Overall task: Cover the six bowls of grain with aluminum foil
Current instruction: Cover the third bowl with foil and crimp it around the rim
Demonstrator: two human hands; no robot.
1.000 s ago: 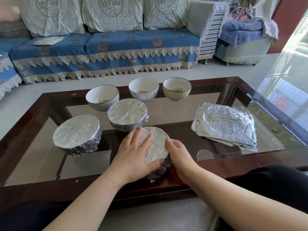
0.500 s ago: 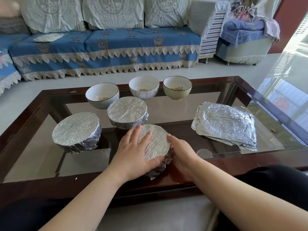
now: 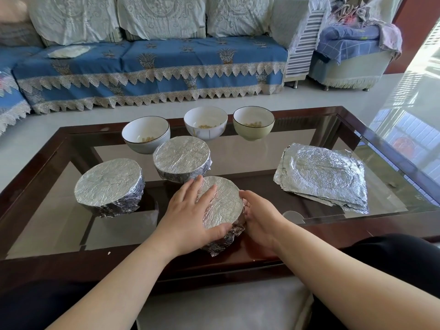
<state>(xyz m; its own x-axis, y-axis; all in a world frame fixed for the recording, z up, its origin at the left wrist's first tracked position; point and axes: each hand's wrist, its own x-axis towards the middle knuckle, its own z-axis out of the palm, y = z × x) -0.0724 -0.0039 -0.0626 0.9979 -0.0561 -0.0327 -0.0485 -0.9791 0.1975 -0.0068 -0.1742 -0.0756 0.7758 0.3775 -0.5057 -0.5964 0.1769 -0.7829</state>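
Note:
Three foil-covered bowls stand on the glass table: one at the left [image 3: 109, 184], one in the middle [image 3: 182, 158], and the nearest one [image 3: 223, 203] between my hands. My left hand [image 3: 188, 210] lies flat on the near bowl's foil top, thumb along its front edge. My right hand [image 3: 259, 217] presses the foil against the bowl's right side, fingers curved round the rim. Behind stand three uncovered bowls with a little grain: a white one at the left [image 3: 146, 134], a white one in the middle [image 3: 206, 122], a pale green one [image 3: 253, 122].
A stack of crinkled foil sheets [image 3: 321, 175] lies on the right of the table. The glass top has a dark wooden frame [image 3: 392, 148]. A blue-covered sofa [image 3: 154, 65] and an armchair [image 3: 350, 55] stand beyond the table.
My right hand has slid closer round the right side of the near bowl, pressing the foil in. My left hand stays flat on the top.

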